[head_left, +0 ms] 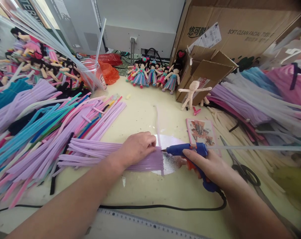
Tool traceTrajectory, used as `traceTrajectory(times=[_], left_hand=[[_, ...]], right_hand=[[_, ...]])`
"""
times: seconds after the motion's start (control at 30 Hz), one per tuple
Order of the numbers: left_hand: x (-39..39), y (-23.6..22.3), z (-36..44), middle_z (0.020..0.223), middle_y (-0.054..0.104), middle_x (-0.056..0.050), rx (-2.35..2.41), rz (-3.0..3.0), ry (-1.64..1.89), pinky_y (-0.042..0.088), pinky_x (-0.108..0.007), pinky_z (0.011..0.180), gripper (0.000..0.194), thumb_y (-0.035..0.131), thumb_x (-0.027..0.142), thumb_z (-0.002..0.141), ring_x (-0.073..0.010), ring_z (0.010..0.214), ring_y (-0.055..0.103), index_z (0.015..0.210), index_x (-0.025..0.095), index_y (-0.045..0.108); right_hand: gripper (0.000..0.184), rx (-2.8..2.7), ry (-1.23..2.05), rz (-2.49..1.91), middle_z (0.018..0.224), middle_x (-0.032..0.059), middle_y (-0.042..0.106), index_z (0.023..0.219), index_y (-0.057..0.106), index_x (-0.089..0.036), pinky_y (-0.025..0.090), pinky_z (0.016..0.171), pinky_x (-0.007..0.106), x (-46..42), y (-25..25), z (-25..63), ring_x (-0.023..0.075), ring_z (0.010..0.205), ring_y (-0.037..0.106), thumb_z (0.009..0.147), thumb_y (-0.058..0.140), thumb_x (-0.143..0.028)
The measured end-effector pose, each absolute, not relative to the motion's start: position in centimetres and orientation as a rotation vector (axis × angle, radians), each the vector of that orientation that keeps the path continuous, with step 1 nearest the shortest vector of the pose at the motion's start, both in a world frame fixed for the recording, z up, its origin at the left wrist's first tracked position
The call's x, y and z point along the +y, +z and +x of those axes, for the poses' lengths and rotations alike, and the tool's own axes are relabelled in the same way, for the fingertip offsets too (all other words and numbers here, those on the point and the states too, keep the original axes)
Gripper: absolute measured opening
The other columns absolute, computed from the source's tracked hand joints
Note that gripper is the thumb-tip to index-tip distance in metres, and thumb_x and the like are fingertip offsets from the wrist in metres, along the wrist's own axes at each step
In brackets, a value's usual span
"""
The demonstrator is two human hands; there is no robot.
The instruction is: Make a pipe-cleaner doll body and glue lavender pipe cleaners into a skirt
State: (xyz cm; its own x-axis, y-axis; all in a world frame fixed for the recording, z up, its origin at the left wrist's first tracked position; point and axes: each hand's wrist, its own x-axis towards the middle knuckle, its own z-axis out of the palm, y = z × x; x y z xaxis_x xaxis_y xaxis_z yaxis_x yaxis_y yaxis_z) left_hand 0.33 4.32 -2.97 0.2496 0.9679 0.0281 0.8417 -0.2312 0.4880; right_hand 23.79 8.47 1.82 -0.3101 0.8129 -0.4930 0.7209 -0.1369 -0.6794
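A blue hot glue gun (176, 149) is gripped in my right hand (210, 167), a long clear glue stick (260, 148) jutting from its back. Its nozzle points left and meets the edge of a row of lilac pipe cleaners (150, 163) laid side by side. My left hand (137, 147) presses on that row, fingers curled together over it. One lilac pipe cleaner (157, 121) runs crosswise along the row's right end and sticks out toward the back. Beneath the end lies a silvery round mat (174, 162). What is between my left fingertips is hidden.
Loose coloured pipe cleaners (53, 132) heap on the left. Several finished dolls (152, 74) and a cardboard box (205, 69) stand behind, with a bare doll body (193, 93) before the box. Scissors (243, 171) lie right. A black cord (152, 206) and a ruler (150, 224) cross the front.
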Motion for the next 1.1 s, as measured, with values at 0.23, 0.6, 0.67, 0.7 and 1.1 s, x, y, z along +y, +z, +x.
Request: traceTrajectory(times=[0.23, 0.6, 0.67, 0.7, 1.1], left_hand=[[4.27, -2.94, 0.36, 0.086, 0.06, -0.001, 1.663, 2.147, 0.462, 0.041, -0.027, 0.071, 0.008, 0.058, 0.024, 0.088, -0.0155, 0.081, 0.055, 0.084, 0.019, 0.063], [4.34, -2.98, 0.34, 0.084, 0.059, 0.0, 1.663, 2.145, 0.453, 0.039, -0.027, 0.07, 0.008, 0.059, 0.024, 0.087, -0.0153, 0.08, 0.055, 0.082, 0.019, 0.061], [4.32, -3.04, 0.32, 0.084, 0.059, 0.0, 1.664, 2.153, 0.458, 0.04, -0.027, 0.071, 0.008, 0.06, 0.024, 0.087, -0.0154, 0.08, 0.055, 0.082, 0.019, 0.061], [4.3, -3.07, 0.31, 0.084, 0.059, 0.0, 1.664, 2.16, 0.464, 0.04, -0.028, 0.071, 0.007, 0.06, 0.024, 0.087, -0.0154, 0.08, 0.055, 0.082, 0.019, 0.061], [4.33, -2.98, 0.35, 0.085, 0.06, 0.0, 1.66, 2.156, 0.45, 0.04, -0.027, 0.071, 0.009, 0.059, 0.026, 0.089, -0.0153, 0.081, 0.055, 0.083, 0.019, 0.062]], right_hand=[[0.04, -2.022, 1.448, -1.813, 0.048, -0.0044, 0.05, 0.064, 0.058, -0.02, 0.04, 0.041, 0.022, 8.59, 1.82, 23.8, 0.0098, 0.04, 0.049, 0.082, 0.052, -0.056], [0.039, -2.026, 1.433, -1.84, 0.046, -0.0044, 0.051, 0.063, 0.056, -0.02, 0.036, 0.037, 0.022, 8.4, 2.2, 23.76, 0.0083, 0.037, 0.046, 0.083, 0.052, -0.054], [0.037, -2.024, 1.434, -1.85, 0.045, -0.0047, 0.051, 0.064, 0.055, -0.021, 0.036, 0.037, 0.022, 8.39, 2.24, 23.73, 0.0081, 0.037, 0.046, 0.083, 0.053, -0.053], [0.037, -2.022, 1.433, -1.855, 0.045, -0.0049, 0.051, 0.064, 0.055, -0.021, 0.036, 0.037, 0.021, 8.39, 2.25, 23.72, 0.008, 0.037, 0.046, 0.083, 0.053, -0.052], [0.038, -1.988, 1.438, -1.813, 0.05, -0.0048, 0.053, 0.064, 0.053, -0.02, 0.04, 0.039, 0.021, 8.43, 1.66, 23.65, 0.008, 0.039, 0.05, 0.082, 0.052, -0.054]])
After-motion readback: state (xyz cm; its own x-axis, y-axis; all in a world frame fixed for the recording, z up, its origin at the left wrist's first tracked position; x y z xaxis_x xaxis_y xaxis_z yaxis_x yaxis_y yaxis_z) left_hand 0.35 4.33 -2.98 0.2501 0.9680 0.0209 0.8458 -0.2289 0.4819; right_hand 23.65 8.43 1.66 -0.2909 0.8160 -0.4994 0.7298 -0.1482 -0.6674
